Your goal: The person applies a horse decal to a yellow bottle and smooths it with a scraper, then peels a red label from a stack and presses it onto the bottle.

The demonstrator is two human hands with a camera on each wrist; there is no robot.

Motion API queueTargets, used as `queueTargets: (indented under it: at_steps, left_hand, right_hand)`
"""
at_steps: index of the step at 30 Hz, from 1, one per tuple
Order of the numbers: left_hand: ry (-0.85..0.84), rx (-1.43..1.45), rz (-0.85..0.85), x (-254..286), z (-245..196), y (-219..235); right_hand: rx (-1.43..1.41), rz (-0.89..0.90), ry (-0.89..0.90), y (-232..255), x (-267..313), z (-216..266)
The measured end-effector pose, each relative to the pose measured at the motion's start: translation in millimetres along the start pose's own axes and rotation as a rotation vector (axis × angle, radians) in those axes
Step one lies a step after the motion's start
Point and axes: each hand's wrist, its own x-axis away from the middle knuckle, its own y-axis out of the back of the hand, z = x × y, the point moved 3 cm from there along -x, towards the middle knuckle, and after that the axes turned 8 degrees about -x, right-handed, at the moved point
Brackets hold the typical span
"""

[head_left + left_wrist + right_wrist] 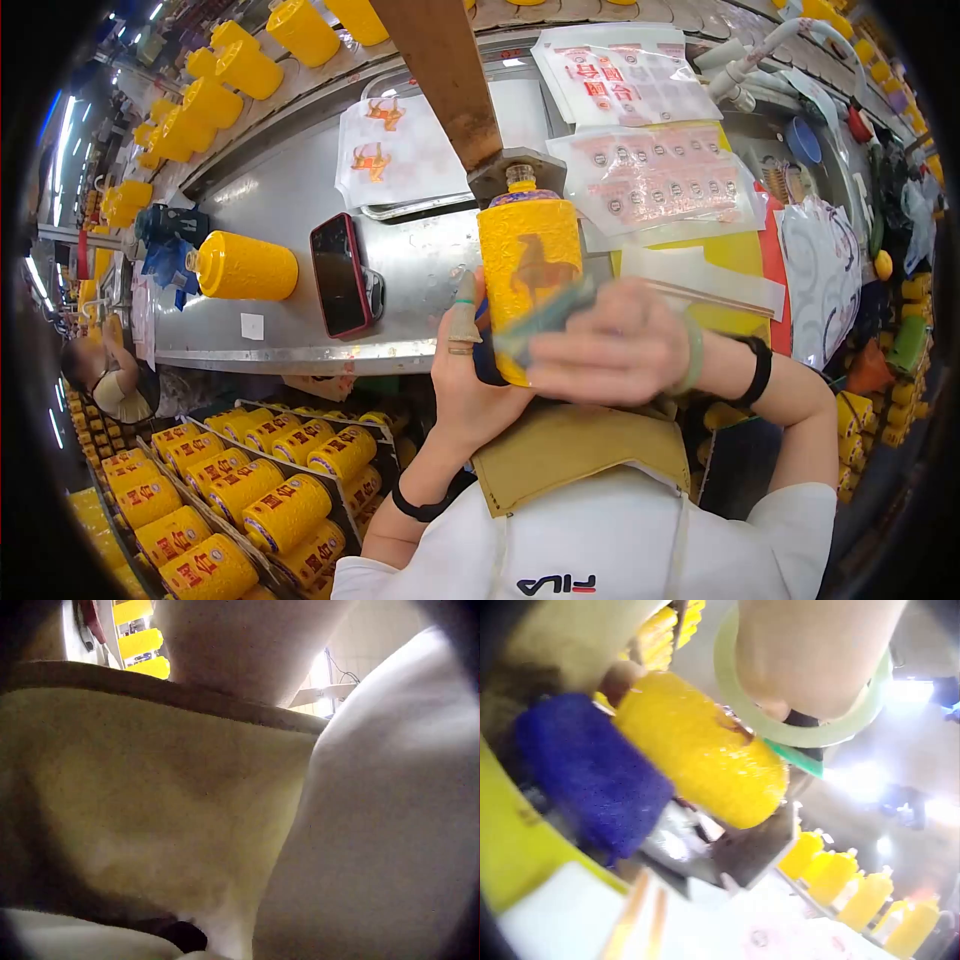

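Note:
A yellow textured bottle (528, 270) with a brown horse figure lies with its neck against a metal bracket on a wooden post. My left hand (470, 385) holds its lower end from the left, with coverings on a finger and the thumb. My right hand (615, 345), blurred, grips a green flat scraper (548, 318) against the bottle's face. In the right wrist view the yellow bottle (701, 750) is beside a dark blue cloth-like thing (592, 769), and the green scraper's edge (799, 759) shows below a bracelet. The left wrist view shows mostly apron and shirt.
Left on the metal table are another yellow bottle (248, 265) and a phone (340, 275). Printed transfer sheets (655, 180) are stacked right of the post (440, 70). Crates of yellow bottles (250, 480) stand below left; more bottles line the far conveyor. One person is at the far left.

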Motion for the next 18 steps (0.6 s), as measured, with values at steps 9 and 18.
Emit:
queueTargets:
  at_steps: [9,18]
  left_hand:
    - [0.031,0.002,0.143,-3,9,7]
    - [0.068,0.093,0.193,-3,10,4]
  right_hand:
    - [0.1,-0.111,-0.074,-2,3,2]
    - [0.125,-0.152,-0.316,-4,3,15]
